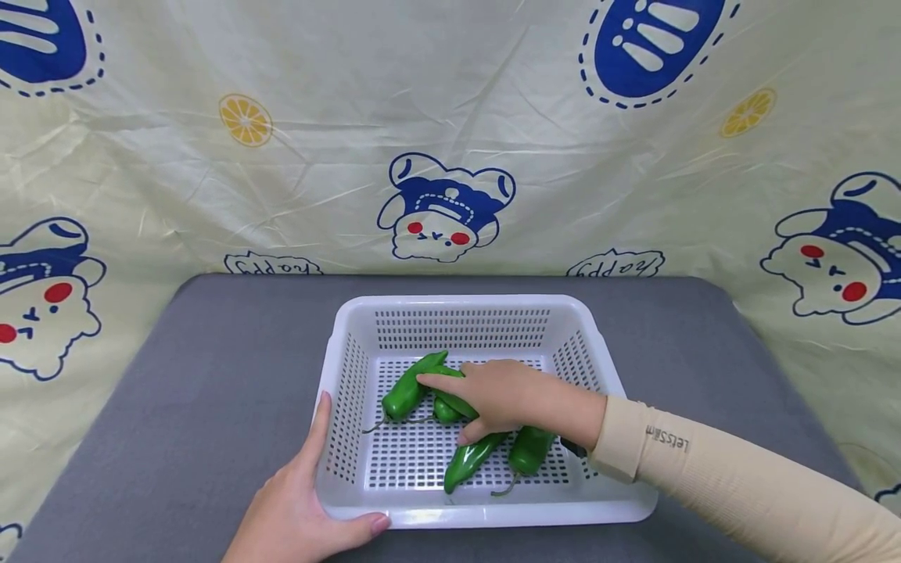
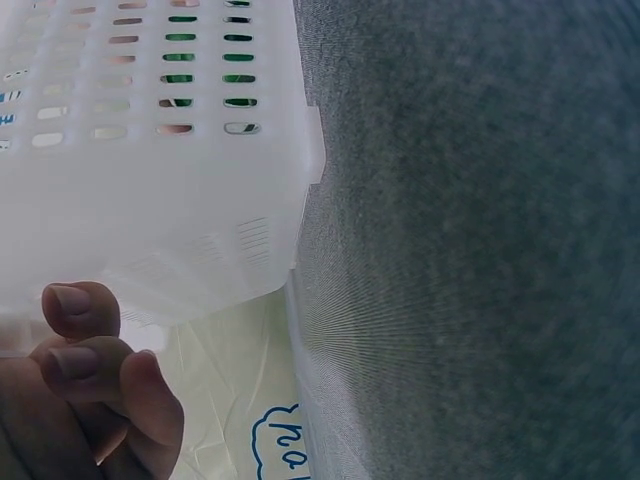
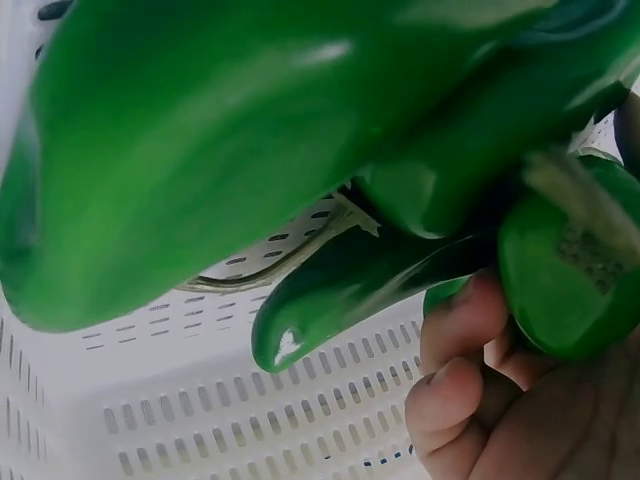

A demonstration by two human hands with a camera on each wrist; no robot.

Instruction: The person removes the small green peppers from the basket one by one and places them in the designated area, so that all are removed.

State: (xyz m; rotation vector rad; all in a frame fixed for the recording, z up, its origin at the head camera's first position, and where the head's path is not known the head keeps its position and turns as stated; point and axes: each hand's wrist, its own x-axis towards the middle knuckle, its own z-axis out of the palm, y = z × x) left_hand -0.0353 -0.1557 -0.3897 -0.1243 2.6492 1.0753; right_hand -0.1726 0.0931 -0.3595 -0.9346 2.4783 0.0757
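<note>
Green peppers (image 1: pixel 473 461) under, beside right hand (image 1: pixel 500 393); left hand (image 1: pixel 299 496) at basket rim (image 1: pixel 507 515).

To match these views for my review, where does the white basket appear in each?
Head: white basket at lower centre, seen from above.
Left wrist: white basket at upper left, seen from outside.
Right wrist: white basket behind the green peppers, clearest at lower left.
Shared landmark: the green peppers, glimpsed through slots in the left wrist view.

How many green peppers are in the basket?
At least 4: the left pepper, the middle pepper partly under the right hand, the front pepper, and the right pepper beside it. The hand may hide more.
</note>
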